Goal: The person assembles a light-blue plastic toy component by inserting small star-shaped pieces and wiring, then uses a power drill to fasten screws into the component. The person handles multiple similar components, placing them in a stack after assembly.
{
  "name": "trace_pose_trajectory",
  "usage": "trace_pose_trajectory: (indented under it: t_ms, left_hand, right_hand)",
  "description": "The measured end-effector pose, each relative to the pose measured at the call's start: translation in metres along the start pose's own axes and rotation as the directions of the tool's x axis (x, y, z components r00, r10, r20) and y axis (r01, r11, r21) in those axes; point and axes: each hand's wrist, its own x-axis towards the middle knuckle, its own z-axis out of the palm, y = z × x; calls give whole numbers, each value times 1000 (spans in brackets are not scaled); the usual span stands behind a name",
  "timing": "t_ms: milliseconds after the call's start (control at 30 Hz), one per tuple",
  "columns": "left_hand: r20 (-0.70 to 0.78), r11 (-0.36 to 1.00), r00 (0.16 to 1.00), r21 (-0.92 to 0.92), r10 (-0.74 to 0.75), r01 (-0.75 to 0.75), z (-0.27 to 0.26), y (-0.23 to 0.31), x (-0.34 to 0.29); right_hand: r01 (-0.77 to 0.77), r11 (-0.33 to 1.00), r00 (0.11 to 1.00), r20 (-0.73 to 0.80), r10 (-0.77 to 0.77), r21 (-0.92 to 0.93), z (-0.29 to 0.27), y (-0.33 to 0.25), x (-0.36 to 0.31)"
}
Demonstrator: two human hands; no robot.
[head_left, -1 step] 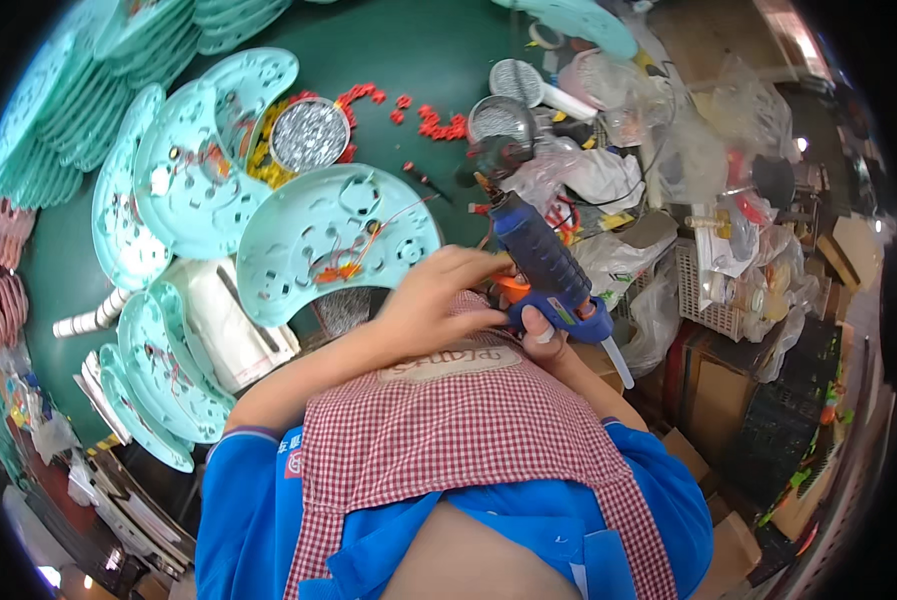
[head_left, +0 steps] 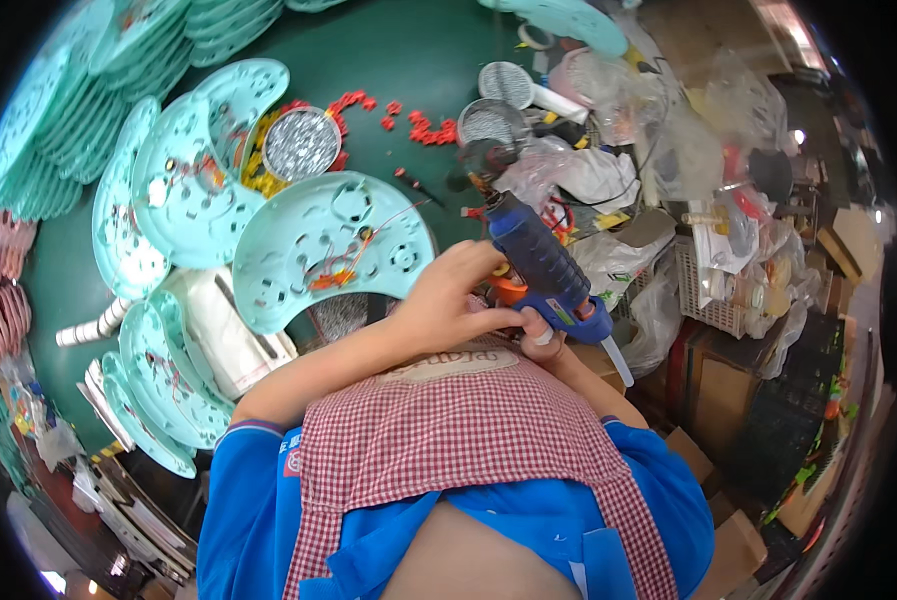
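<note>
Glue gun (head_left: 543, 255) is pointing away from the apron (head_left: 448, 425), right hand (head_left: 545, 342) holding it. Left hand (head_left: 456, 295) is curving beside it, thumb and fingers parted; cannot tell if gripping. Mint tray (head_left: 298, 225) is lying left.

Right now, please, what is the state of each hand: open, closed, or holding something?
Left hand: curved beside the blue glue gun; whether it grips anything cannot be told.
Right hand: closed, holding the blue glue gun.
</note>
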Motion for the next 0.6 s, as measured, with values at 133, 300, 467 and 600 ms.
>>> trace_pose_trajectory:
  t_ms: [133,300,467,600]
  left_hand:
    - [5,995,995,-43,95,-95,49,-4,60]
    - [22,965,974,128,227,-228,112,-8,116]
    - [-69,966,989,218,-129,141,128,-54,155]
    - [-160,795,883,387,-441,468,117,-80,163]
  right_hand:
    - [265,932,953,-213,-214,249,-32,-11,6]
    - [178,944,966,-231,-114,277,-94,-27,3]
    - [73,990,941,-338,-28,121,-161,-44,14]
    - [160,981,839,-509,-192,-106,-246,-55,33]
